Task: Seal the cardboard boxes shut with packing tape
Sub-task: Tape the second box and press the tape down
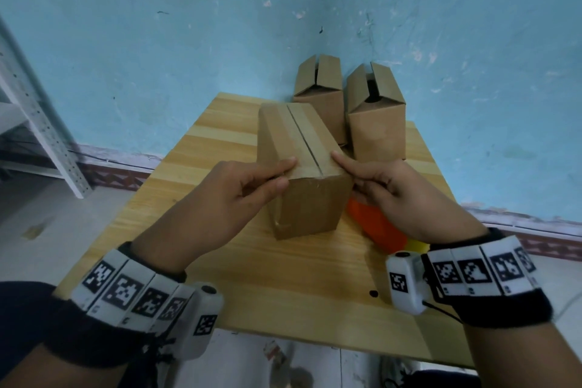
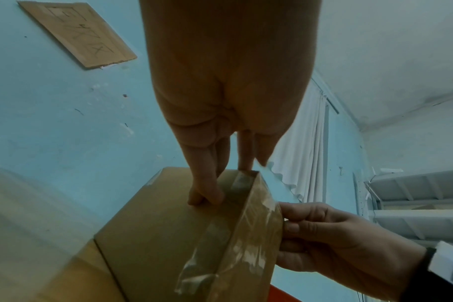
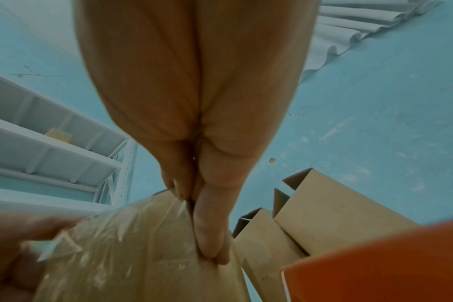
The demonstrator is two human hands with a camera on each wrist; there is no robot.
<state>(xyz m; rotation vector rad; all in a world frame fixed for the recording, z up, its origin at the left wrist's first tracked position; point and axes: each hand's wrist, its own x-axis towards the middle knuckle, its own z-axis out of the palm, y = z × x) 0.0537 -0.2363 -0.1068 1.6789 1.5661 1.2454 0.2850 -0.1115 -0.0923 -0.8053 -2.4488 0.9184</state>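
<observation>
A closed cardboard box (image 1: 310,205) stands in the middle of the wooden table (image 1: 283,287), its top seam running away from me. Wrinkled clear tape (image 2: 253,235) runs over its near end. My left hand (image 1: 283,173) holds the near left top corner, index finger laid on top and thumb on the near face. My right hand (image 1: 349,173) holds the near right top corner, index finger on top and the other fingers curled against the side. In the right wrist view the right hand's fingers (image 3: 210,224) press on the taped edge (image 3: 132,245).
An orange tape dispenser (image 1: 374,224) lies on the table under my right hand. Two cardboard boxes with open flaps (image 1: 321,88) (image 1: 376,123) stand at the back by the blue wall. A white metal shelf (image 1: 37,123) stands at the left.
</observation>
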